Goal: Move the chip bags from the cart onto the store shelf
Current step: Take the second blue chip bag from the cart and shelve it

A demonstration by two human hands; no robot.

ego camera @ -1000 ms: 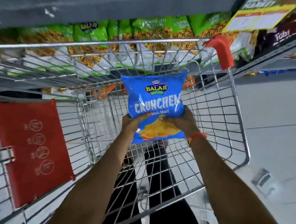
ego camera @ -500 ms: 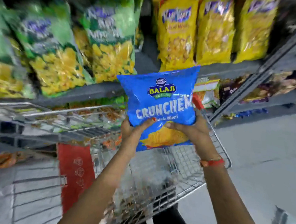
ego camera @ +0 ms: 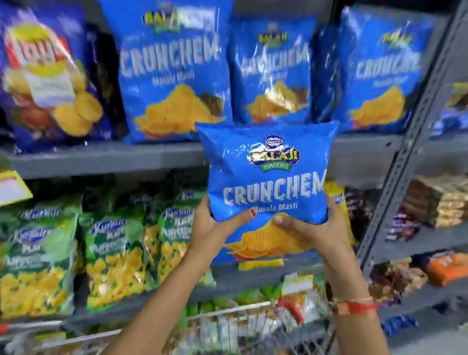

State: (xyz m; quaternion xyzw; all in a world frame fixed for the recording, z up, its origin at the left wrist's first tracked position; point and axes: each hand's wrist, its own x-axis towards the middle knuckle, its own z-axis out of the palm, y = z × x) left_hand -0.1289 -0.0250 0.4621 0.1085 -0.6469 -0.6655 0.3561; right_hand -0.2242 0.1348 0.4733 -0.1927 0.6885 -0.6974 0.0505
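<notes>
— Holding anything, those hands?

— Both are. The left hand (ego camera: 213, 227) and the right hand (ego camera: 319, 231) are closed on the lower half of one blue chip bag (ego camera: 266, 186), thumbs across the front, fingers behind it. It is upright, label facing the person, lifted in front of the shelf edge (ego camera: 109, 156).

— How would you expect it to handle?

— Light and puffed with air, I would judge, with a glossy, slippery skin and brittle chips inside. Squeezing hard would crush them. Gripping by the sides or the bottom seam, as now, looks safest.

— And nearest the person?

— The wire cart (ego camera: 240, 338) sits low in view. What lies in it is blurred; I cannot tell if more bags remain.

— Beyond it?

— Green snack bags (ego camera: 110, 257) fill the lower shelf. Above, a row of matching blue bags (ego camera: 166, 65) stands upright, with a darker chip bag (ego camera: 42, 73) to their left. The held bag is just below that row, not yet on the shelf.
</notes>
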